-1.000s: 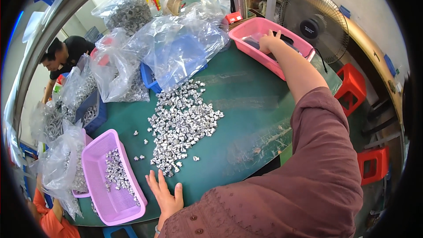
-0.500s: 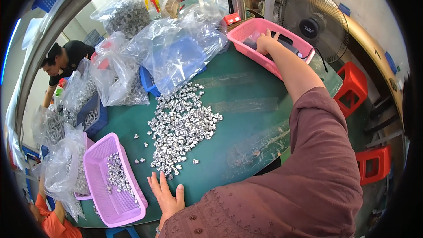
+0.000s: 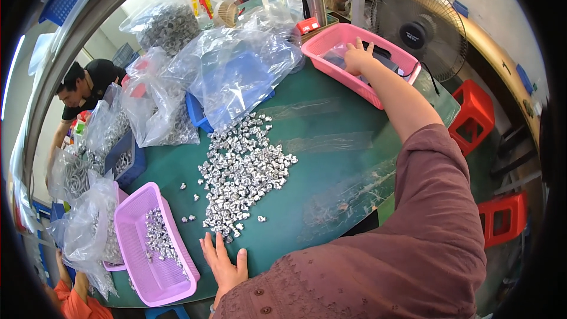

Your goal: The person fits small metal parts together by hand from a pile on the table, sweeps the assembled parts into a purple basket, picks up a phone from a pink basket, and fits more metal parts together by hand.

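My left hand (image 3: 225, 269) lies on the green table (image 3: 331, 195) with its fingers apart, holding nothing. Its fingertips are at the near edge of a heap of small silver metal fittings (image 3: 242, 171). A purple basket (image 3: 139, 260) stands left of this hand, with more of the same small parts inside. At the far right, my right hand (image 3: 359, 59) reaches into a pink basket (image 3: 335, 77), fingers spread and nothing seen in its grip. Beside it in that basket are a black object (image 3: 378, 51) and greyish items, partly hidden by the hand. A dark cable (image 3: 426, 70) hangs over the rim.
Clear plastic bags of metal parts (image 3: 156, 106) crowd the left and back, around a blue tray (image 3: 198, 112) and a dark blue bin (image 3: 131, 162). A fan (image 3: 416, 35), a steel flask (image 3: 315, 0) and red stools (image 3: 472, 118) stand around. Two other people are at left.
Both hands keep nearly the same place and pose. The view has shifted slightly. At far left, the person in black has moved an arm a little.
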`<act>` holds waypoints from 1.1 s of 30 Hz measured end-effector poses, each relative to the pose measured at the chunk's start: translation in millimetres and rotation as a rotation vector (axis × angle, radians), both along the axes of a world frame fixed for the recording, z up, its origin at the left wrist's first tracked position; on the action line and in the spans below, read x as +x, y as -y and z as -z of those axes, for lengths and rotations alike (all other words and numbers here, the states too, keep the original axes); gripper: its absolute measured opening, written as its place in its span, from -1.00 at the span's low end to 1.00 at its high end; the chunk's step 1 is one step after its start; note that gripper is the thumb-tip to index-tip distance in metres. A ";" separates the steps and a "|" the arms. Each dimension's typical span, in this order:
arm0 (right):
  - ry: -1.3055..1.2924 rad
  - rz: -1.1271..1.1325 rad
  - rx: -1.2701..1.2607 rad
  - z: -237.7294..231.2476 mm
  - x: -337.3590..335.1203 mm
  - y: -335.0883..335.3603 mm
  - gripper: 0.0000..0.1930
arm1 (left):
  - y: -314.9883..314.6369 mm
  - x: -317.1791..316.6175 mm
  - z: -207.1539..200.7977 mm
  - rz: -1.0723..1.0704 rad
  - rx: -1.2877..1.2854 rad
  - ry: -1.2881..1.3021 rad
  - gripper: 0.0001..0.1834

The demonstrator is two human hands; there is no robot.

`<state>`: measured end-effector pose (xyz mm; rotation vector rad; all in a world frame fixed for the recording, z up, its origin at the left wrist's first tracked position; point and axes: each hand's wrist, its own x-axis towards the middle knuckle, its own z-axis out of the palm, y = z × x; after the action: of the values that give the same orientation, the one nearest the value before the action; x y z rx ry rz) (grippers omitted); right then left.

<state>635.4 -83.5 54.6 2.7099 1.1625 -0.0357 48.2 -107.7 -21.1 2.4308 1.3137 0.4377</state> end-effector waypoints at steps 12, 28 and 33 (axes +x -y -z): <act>-0.255 0.124 0.110 -12.2 21.4 2.5 -0.23 | 4.3 2.3 -2.3 0.013 0.017 -0.045 -0.26; -0.319 0.016 0.061 -22.1 43.8 -7.2 -0.21 | 3.4 11.2 -2.1 -0.020 0.121 0.008 -0.21; -0.399 -0.009 0.061 -23.6 37.4 -49.3 -0.21 | -15.8 -7.7 14.2 -0.028 0.125 0.004 -0.14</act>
<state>672.9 -34.3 78.2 2.8310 1.2910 -0.5726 40.4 -91.9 -35.3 2.5136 1.3575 0.5469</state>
